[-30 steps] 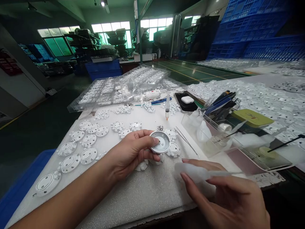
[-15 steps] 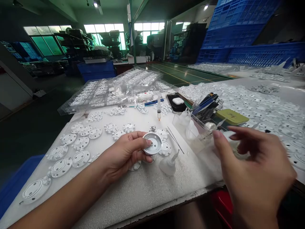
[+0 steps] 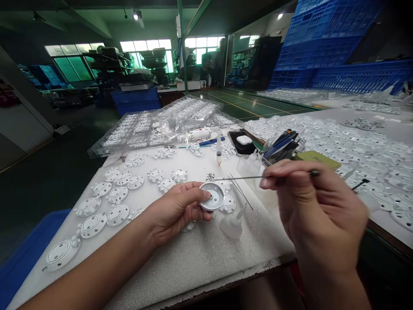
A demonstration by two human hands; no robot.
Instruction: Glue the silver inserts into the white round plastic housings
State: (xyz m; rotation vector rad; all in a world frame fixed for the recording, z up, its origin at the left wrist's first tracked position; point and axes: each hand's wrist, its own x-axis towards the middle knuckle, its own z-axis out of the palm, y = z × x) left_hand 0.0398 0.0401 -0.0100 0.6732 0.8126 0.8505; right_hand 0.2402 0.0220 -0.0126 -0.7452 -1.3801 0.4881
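Foam sheeting covers the bench and serves as the landmark. At its far left edge a blue bin shows below the bench level. On the left part of the foam lie many white round parts, flat and close together in loose rows. Beyond the foam's far edge sit clear plastic trays filled with small white pieces. Over the middle of the foam the left hand is curled around a round grey disc, thumb on the upper rim and fingers beneath, the disc held tilted with its recessed face up, just above a few more white parts. Just to the right of the disc, on the foam, a small translucent squeeze bottle lies on its side with its nozzle pointing up and away. Behind it a pair of thin tweezers lies on the foam, and farther back a syringe stands upright. Past the foam's right edge a clear box holds dark-handled tools, with a white earbud case on a dark tray beside it and a yellow-green tin to the right. Above the foam's right side the right hand is closed in a pinch on a thin metal rod, held level, its tip pointing left toward the disc and stopping short of it.
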